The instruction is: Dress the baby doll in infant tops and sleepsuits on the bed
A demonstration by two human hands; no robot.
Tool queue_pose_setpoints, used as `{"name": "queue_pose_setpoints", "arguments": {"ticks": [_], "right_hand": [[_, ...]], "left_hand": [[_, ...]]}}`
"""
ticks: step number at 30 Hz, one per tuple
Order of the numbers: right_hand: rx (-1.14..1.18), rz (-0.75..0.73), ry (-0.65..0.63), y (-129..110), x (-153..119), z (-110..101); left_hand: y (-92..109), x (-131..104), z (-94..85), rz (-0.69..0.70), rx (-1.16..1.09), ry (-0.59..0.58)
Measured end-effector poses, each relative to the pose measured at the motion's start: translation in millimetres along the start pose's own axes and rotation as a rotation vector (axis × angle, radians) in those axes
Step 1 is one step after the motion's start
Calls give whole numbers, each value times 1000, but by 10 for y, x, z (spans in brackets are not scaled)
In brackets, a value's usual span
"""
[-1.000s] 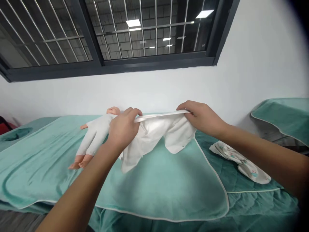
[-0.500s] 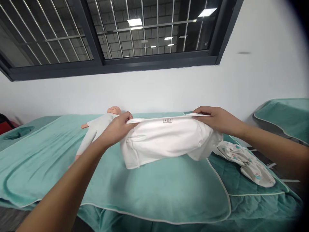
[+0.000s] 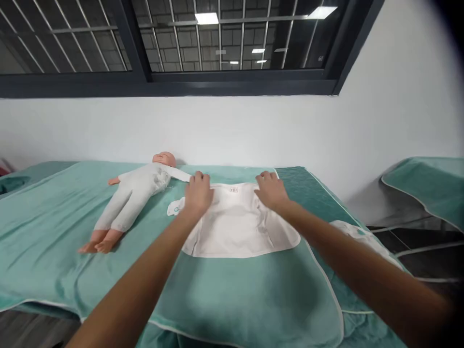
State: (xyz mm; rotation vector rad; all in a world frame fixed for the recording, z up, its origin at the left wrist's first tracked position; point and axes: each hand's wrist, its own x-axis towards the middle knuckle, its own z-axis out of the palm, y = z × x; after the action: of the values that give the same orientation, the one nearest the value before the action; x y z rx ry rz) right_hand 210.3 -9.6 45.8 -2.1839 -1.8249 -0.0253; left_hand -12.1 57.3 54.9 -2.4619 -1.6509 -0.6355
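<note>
While the left hand (image 3: 199,193) and the right hand (image 3: 271,189) lie palm-down with fingers curled over the upper corners of the white garment (image 3: 241,224), the fingertips are hidden, so whether either hand grips or merely presses cannot be determined. The garment lies flat on the light green blanket (image 3: 250,295), right of the doll (image 3: 139,188); the right forearm partly covers the patterned cloth (image 3: 362,236). Bare blanket extends from the garment's lower hem to the white-piped near edge.
</note>
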Motion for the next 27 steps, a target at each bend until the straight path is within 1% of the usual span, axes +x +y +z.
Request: {"name": "queue_pose_setpoints", "arguments": {"ticks": [1,2,3,5,7,10,13,16,18,20,22,24,27], "right_hand": [[11,-37,2,-92,-38,160],[30,-78,-13,-174,-77,313],[52,-111,-32,-241,-110,453],[83,-99,-46,-334,-142,682],[97,-9,-34,-389,-124,834],[107,138,-2,-461,-32,942],[123,241,4,-554,81,975],[154,278,9,-635,166,997],[176,280,30,-662,190,1023],[193,281,69,-663,185,1056],[200,266,114,-646,165,1084],[187,237,144,-619,150,1094],[125,196,129,-570,155,1079]], "left_hand": [[53,-62,176,7,-132,-5],[96,-124,338,-13,-274,-41],[127,-180,481,-44,-376,-105],[146,-263,692,-103,-424,-171],[131,-306,799,-143,-383,-192],[132,-314,821,-178,-314,-177],[209,-267,799,-245,-250,-144],[290,-172,816,-371,-291,-122],[301,-108,853,-423,-372,-64],[279,-70,903,-411,-440,33],[240,-62,958,-363,-484,113],[203,-66,1011,-314,-476,136],[174,-36,1071,-285,-431,148]]}}
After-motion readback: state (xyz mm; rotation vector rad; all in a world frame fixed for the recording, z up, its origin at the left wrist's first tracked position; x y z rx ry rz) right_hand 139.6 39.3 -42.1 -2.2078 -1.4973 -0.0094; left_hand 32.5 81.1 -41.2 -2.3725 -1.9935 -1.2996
